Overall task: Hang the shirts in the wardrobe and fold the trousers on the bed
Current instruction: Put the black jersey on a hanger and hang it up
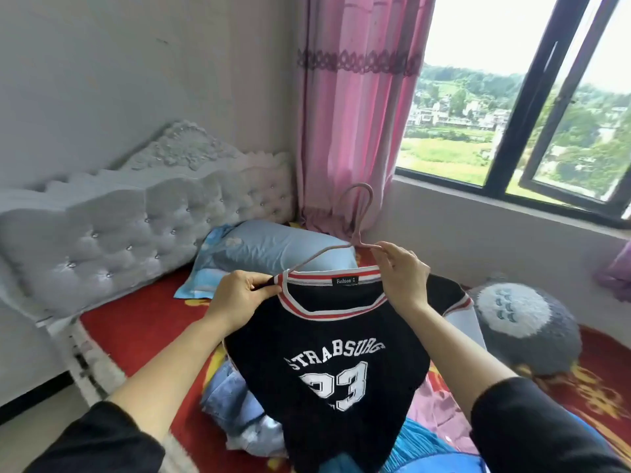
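Red-covered bed [136,332] beneath, pink curtain [348,114] at 12 o'clock. Held up mid-frame: black shirt [327,363]. Left hand [239,298] at 9 o'clock pinching collar [327,315]; right hand [403,278] at 2 o'clock pinching pink hanger [356,237]. Jeans [225,401] heaped at 7 o'clock.

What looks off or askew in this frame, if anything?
The pink hanger is not seated in the black shirt: both its arms show above the collar. The left hand grips the collar, the right hand pinches the hanger. Other clothes lie crumpled on the bed below.
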Action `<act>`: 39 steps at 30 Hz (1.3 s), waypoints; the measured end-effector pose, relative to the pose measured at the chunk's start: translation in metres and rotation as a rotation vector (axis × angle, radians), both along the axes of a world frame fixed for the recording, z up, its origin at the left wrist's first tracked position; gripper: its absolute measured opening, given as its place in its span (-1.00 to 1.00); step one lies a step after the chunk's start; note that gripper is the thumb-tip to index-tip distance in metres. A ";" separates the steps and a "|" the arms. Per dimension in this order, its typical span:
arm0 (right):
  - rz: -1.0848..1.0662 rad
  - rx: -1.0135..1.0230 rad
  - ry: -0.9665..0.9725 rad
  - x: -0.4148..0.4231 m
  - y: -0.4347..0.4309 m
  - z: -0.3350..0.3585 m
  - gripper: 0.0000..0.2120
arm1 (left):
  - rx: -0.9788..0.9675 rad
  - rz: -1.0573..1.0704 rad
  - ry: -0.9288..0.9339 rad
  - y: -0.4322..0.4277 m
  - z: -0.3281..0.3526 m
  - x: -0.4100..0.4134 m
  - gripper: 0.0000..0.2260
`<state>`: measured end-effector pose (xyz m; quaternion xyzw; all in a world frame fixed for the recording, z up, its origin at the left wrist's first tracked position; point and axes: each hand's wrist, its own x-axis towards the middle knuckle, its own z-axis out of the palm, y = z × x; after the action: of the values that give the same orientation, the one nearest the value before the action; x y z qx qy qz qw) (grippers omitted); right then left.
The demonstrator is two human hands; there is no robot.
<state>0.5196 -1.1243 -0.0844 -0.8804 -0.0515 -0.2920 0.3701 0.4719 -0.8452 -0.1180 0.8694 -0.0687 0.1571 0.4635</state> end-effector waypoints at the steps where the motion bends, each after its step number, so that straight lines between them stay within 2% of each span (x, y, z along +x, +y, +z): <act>1: 0.053 -0.009 -0.010 -0.005 0.014 0.003 -0.75 | -0.011 0.036 -0.034 0.008 0.000 -0.019 -0.88; 5: 0.249 -0.073 -0.041 -0.035 0.090 0.013 -0.76 | -0.034 0.262 -0.032 0.057 0.009 -0.094 -0.86; 13: 0.509 -0.088 -0.080 -0.114 0.264 0.041 -0.73 | -0.238 0.758 -0.134 0.187 0.029 -0.238 -0.77; 19: 0.706 -0.219 0.049 -0.174 0.379 0.026 -0.66 | -0.237 0.904 -0.179 0.295 0.036 -0.362 -0.82; 24: 0.893 -0.178 0.024 -0.262 0.499 0.020 -0.81 | -0.149 0.996 -0.178 0.380 0.032 -0.443 -0.84; 26: 1.005 -0.144 0.070 -0.300 0.548 0.025 -0.84 | -0.110 1.043 -0.160 0.414 0.032 -0.472 -0.84; 31: 1.210 -0.087 0.281 -0.366 0.653 0.041 -0.79 | 0.049 1.141 -0.024 0.490 0.033 -0.525 -0.79; 34: 1.254 -0.093 0.361 -0.391 0.704 0.044 -0.81 | 0.248 1.246 0.196 0.536 0.033 -0.543 -0.71; 36: 1.265 -0.093 0.381 -0.402 0.738 0.044 -0.81 | 0.346 1.265 0.359 0.569 0.029 -0.549 -0.58; 39: 1.282 -0.132 0.376 -0.411 0.787 0.052 -0.78 | 0.302 1.206 0.478 0.610 0.025 -0.554 -0.41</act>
<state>0.1084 -0.3378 -0.0328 -0.7321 -0.5167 0.1477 0.4185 -0.0820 -0.2356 -0.0934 0.8217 0.5131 0.1804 0.1701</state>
